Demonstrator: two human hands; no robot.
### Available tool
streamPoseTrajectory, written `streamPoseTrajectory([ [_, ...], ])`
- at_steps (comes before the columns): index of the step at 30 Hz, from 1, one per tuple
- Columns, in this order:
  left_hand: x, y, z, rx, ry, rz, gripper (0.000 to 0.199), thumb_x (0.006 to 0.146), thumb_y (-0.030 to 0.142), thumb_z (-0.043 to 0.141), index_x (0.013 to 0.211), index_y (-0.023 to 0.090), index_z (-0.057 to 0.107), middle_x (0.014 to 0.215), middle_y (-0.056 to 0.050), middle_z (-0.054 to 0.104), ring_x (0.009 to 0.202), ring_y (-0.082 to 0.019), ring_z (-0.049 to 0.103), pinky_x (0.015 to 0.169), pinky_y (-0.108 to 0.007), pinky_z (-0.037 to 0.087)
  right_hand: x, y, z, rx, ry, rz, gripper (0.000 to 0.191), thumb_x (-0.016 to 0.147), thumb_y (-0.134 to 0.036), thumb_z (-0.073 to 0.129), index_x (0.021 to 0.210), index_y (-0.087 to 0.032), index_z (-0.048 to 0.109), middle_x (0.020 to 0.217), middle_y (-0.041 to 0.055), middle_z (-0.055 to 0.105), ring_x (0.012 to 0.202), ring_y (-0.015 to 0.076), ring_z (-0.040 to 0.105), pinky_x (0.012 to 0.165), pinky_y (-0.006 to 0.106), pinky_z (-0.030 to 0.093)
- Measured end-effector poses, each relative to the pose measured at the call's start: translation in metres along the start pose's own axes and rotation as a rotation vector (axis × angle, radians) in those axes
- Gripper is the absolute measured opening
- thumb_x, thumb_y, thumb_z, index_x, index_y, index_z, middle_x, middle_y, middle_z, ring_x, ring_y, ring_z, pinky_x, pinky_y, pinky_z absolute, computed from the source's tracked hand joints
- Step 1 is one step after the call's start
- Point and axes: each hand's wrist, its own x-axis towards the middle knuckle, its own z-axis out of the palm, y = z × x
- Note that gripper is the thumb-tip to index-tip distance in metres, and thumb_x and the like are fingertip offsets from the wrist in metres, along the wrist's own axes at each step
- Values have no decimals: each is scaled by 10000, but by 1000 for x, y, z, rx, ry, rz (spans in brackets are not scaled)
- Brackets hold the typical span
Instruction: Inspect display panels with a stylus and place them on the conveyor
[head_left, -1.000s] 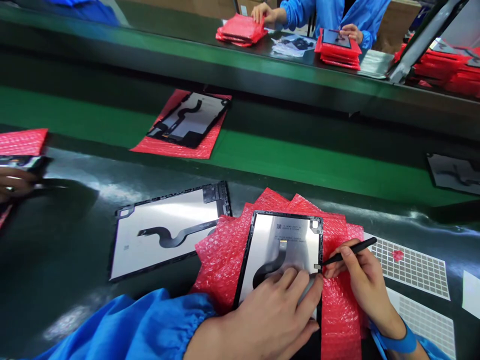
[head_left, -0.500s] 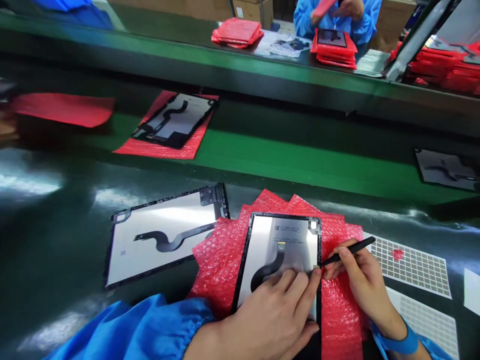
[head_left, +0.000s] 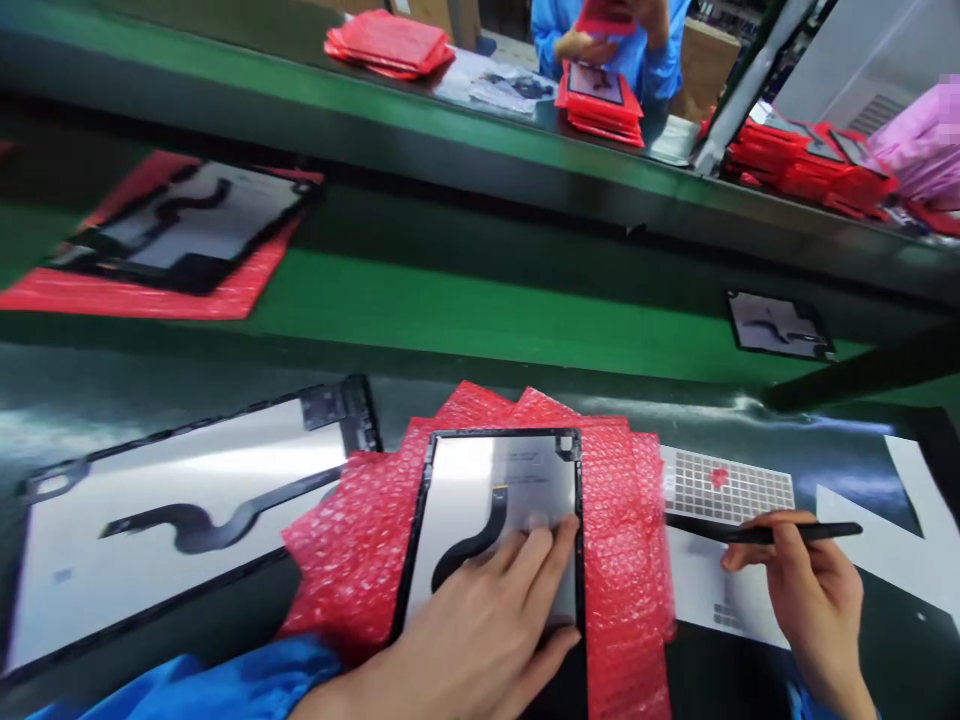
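My left hand [head_left: 480, 610] lies flat, fingers stretched out, on the back of a tablet screen panel [head_left: 457, 470] with a black frame and a dark ribbon cable [head_left: 465, 545]. Under the panel is a fanned pile of red bubble-wrap sleeves [head_left: 615, 560]. To the right, my right hand [head_left: 817, 580] is closed around slim black tweezers [head_left: 832, 531], their tip pointing left. The tip is over the edge between a sheet of small grey square stickers [head_left: 765, 490], which bears a red spot, and a mostly white sheet [head_left: 697, 570] below it.
A second panel [head_left: 262, 440] lies at the left. Beyond, a green conveyor belt [head_left: 450, 315] carries a panel on a red sleeve [head_left: 247, 290] and another panel [head_left: 780, 325] near a dark bar. Across the line, a person in blue [head_left: 551, 35] handles a red sleeve above a stack.
My right hand with the tweezers has moved right, from the panel's edge to the sticker sheets. My left hand stays on the panel. The camera view has shifted right.
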Motion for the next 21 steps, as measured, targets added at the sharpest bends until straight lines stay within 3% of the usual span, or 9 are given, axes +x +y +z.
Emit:
streamPoseTrajectory([
  [3, -1, 0, 4, 30, 60, 25, 662, 944, 290, 609, 1503, -40, 481, 1216, -223, 703, 957, -322, 731, 695, -386, 646, -19, 16, -38, -172, 121, 65, 332, 932, -514, 807, 1000, -197, 737, 646, 56, 781, 562, 258, 773, 590, 328, 663],
  [6, -2, 1, 6, 73, 100, 26, 642, 947, 284, 586, 1489, -48, 497, 1183, -214, 710, 926, -316, 733, 646, -369, 637, -34, 30, -56, -215, 132, 146, 377, 911, -554, 814, 999, -196, 736, 652, 66, 783, 619, 281, 791, 602, 331, 663],
  [15, 0, 4, 7, 106, 159, 16, 548, 1073, 286, 362, 1477, -67, 470, 1063, -183, 690, 867, -288, 725, 601, -357, 628, -54, 30, -53, -157, -110, 129, 296, 998, -480, 729, 905, -199, 743, 661, 69, 765, 544, 229, 731, 541, 299, 609],
  [21, 3, -7, 1, 88, 181, 79, 509, 1131, 279, 257, 1425, -46, 516, 1079, -180, 711, 838, -258, 746, 612, -348, 630, -62, 40, -55, -182, -90, 100, 269, 1021, -463, 697, 927, -214, 733, 675, 65, 776, 554, 242, 740, 553, 316, 621],
])
